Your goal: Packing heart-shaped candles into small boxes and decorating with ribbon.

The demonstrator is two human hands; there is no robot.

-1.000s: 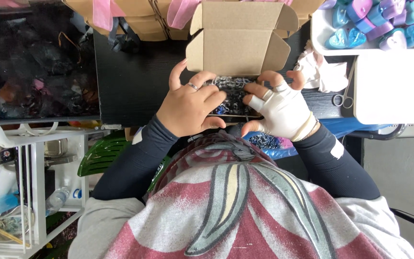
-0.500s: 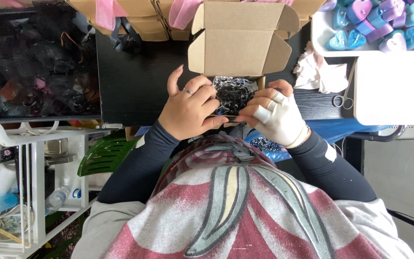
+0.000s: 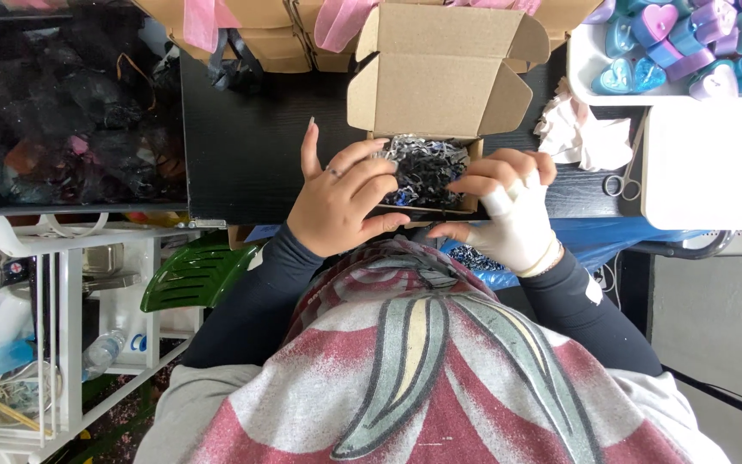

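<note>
Left hand (image 3: 345, 202) and right hand (image 3: 508, 210), both open, press shredded paper (image 3: 427, 167) inside the cardboard box (image 3: 440, 86) at 12 o'clock on the table (image 3: 251, 137).

Matt brown cardboard box (image 3: 440, 82) holds crinkly shredded paper (image 3: 427, 167), on a dark wood-grain table (image 3: 251, 146); glossy plastic hearts (image 3: 689, 43) upper right.

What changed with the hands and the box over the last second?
Both hands drew back a little from the cardboard box. The left hand spread its fingers over the shredded paper filling; the right hand slid to the box's right edge. The box, scissors and heart-shaped pieces stayed put.
</note>
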